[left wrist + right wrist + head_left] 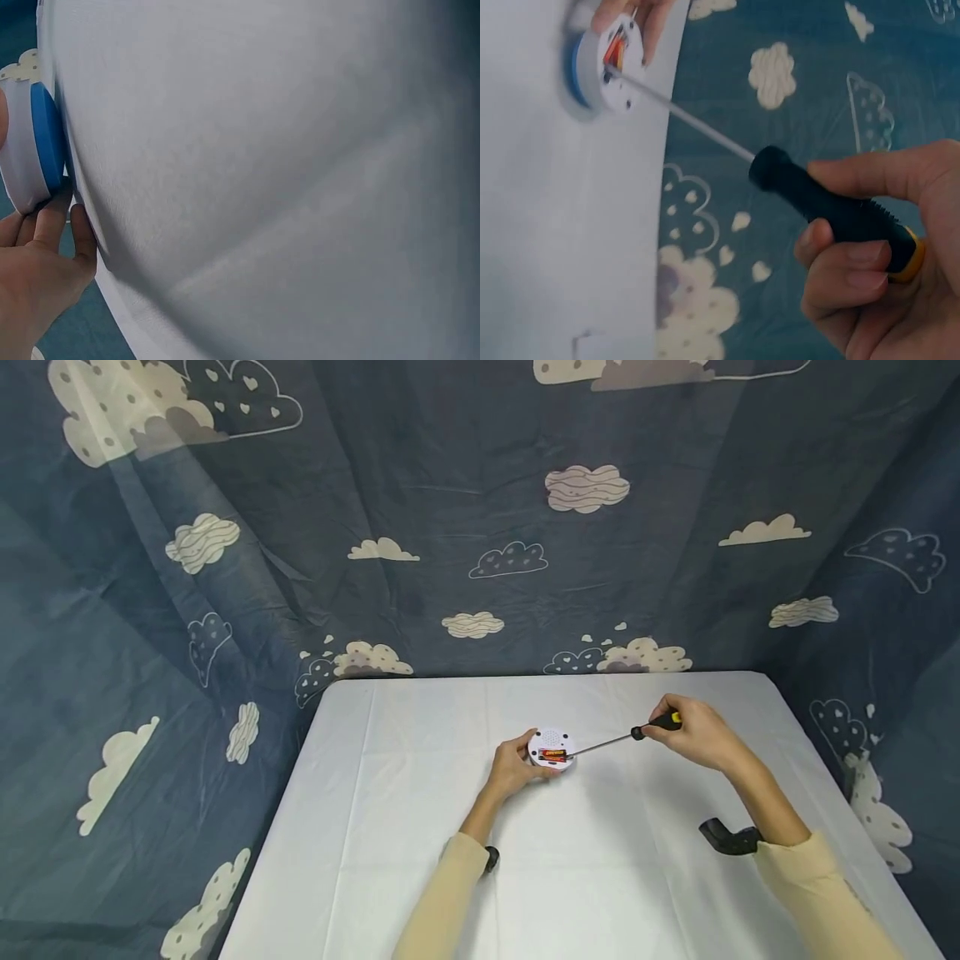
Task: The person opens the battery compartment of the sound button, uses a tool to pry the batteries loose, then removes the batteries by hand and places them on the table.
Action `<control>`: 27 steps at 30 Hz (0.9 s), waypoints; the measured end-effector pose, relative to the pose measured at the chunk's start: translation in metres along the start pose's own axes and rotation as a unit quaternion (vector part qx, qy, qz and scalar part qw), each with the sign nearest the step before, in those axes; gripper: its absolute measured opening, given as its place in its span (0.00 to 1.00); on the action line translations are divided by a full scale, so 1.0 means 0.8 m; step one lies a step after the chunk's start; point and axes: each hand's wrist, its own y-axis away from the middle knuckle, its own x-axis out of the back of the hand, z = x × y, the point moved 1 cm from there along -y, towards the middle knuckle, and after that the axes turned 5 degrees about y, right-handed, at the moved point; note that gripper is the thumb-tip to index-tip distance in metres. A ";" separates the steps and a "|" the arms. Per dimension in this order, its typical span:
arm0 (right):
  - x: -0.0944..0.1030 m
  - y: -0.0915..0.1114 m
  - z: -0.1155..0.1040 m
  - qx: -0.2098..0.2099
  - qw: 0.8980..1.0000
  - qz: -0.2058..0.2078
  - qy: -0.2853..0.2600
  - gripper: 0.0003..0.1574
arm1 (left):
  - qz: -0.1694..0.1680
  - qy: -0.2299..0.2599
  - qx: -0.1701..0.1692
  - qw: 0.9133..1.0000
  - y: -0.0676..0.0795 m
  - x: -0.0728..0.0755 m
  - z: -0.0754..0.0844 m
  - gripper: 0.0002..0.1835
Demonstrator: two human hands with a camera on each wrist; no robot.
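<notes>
A round white device (542,741) sits over the white table, its back facing up with speaker holes and an open battery compartment. Red-orange batteries (553,755) show inside it. My left hand (513,768) grips the device by its edge. From the side, the left wrist view shows the device's white body (24,150) and blue rim. My right hand (701,735) holds a screwdriver (840,206) by its black and yellow handle. The metal shaft slants down to the left, and its tip meets the compartment by the end of the batteries (615,54).
A white cloth covers the table (420,827). Dark blue curtains (450,602) with cloud prints hang behind and at both sides. A black wrist-worn piece (731,839) sticks out from the right forearm, and another dark one (491,860) shows at the left forearm.
</notes>
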 end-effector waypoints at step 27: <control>-0.046 0.017 0.069 -0.085 0.988 -0.024 -0.129 0.25 | -0.018 -0.012 0.001 1.000 0.002 -0.003 0.000 0.50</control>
